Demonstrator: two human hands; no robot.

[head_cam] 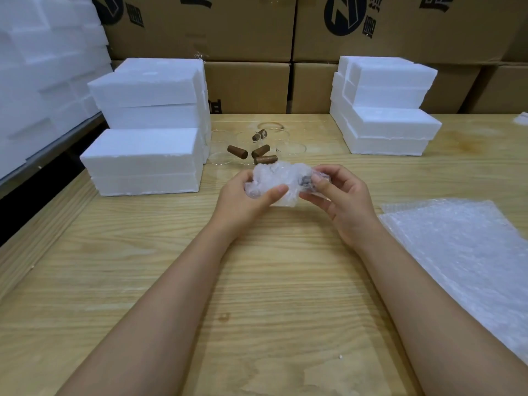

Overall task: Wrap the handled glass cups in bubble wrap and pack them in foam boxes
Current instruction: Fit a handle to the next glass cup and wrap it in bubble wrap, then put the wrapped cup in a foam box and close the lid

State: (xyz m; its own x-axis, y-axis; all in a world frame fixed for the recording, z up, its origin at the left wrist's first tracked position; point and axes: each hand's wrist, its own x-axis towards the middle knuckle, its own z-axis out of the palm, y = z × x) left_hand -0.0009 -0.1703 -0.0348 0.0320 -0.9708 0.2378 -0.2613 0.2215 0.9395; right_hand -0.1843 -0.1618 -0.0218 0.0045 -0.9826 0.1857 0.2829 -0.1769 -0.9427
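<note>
A glass cup wrapped in bubble wrap [278, 181] is held above the middle of the wooden table [257, 281]. My left hand [245, 200] grips its left end with the thumb across the front. Its right end, where a dark handle shows through the wrap, is pinched by my right hand [340, 195]. Behind the bundle stand several clear glass cups with brown wooden handles [257, 150], bare on the table. White foam boxes are stacked at the left [148, 132] and at the back right [385, 110].
A pile of flat bubble wrap sheets [468, 258] lies at the right, running to the table's edge. Cardboard cartons [248, 84] form a wall at the back. More white foam [43, 67] is piled beyond the table's left edge.
</note>
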